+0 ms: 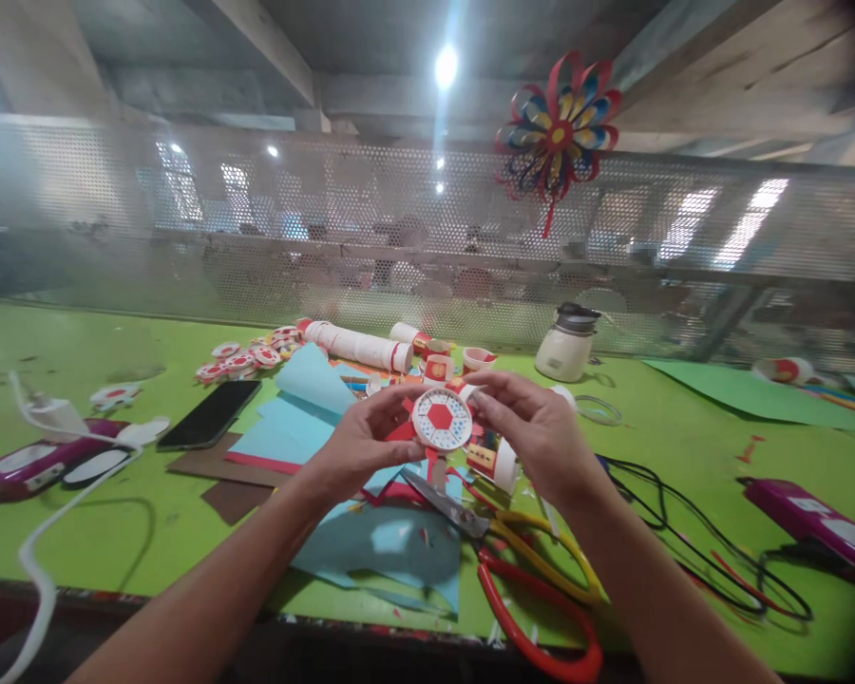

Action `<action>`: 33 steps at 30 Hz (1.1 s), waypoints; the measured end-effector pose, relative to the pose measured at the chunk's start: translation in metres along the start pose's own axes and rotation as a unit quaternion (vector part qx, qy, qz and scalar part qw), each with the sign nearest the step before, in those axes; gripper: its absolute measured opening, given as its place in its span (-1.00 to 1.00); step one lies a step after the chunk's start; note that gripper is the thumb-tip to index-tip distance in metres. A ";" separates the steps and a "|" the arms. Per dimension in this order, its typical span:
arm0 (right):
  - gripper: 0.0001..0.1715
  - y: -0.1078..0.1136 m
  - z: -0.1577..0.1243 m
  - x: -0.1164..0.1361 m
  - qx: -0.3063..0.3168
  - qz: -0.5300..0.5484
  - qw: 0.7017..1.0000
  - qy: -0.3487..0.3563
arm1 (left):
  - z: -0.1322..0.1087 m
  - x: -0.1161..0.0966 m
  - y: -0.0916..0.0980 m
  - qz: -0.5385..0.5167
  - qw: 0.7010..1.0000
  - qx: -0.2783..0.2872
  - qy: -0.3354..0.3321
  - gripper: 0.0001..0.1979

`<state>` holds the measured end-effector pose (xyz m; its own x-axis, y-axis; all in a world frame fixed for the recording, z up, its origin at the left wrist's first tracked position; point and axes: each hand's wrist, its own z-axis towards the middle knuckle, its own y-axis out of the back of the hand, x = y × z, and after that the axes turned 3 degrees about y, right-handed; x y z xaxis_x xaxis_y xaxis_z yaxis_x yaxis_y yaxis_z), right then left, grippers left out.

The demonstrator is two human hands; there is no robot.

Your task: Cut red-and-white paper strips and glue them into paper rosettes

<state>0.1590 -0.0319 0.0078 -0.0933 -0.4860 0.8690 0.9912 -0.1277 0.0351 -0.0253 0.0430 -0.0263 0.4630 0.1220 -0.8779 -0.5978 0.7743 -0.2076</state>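
Between my two hands is a small paper cup craft point(443, 419), its round white base turned toward me with a red hexagon and blue dots on it. My left hand point(370, 432) grips it from the left, thumb below and fingers behind. My right hand point(527, 418) pinches at its upper right edge; a bit of red and white shows by those fingertips. Just below lie scissors point(481, 522) with one yellow and one red handle, on light blue paper point(391, 560). A decorated paper cup point(495, 463) rests on its side behind the right wrist.
A long stack of white cups point(356, 344) and a pile of red-white discs point(242, 359) lie at the back. A black phone point(210, 415) is left, a lidded bottle point(567, 344) back right. Purple devices point(819, 527) and cables flank both sides; a mesh screen point(399, 237) stands behind.
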 end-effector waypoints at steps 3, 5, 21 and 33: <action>-0.70 0.000 0.002 -0.005 -0.028 0.040 0.998 -0.038 | 0.001 0.002 0.001 -0.009 1.000 -0.020 -0.012 -0.44; -0.67 -0.001 0.003 -0.007 -0.035 0.061 0.995 -0.073 | 0.002 0.003 0.002 -0.011 0.999 -0.041 -0.022 -0.45; -0.73 -0.022 -0.004 -0.017 0.015 0.251 0.946 -0.206 | 0.006 0.006 -0.005 0.064 0.996 -0.057 -0.035 -0.51; -0.80 -0.018 0.002 -0.023 -0.004 0.263 0.938 -0.226 | 0.002 -0.007 -0.011 0.025 0.995 -0.020 0.095 -0.61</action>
<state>0.1435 -0.0165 -0.0120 0.4593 -0.0682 0.8856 0.8882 0.0202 -0.4591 -0.0208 0.0349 -0.0170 0.3032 0.0368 -0.9522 -0.6443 0.7442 -0.1764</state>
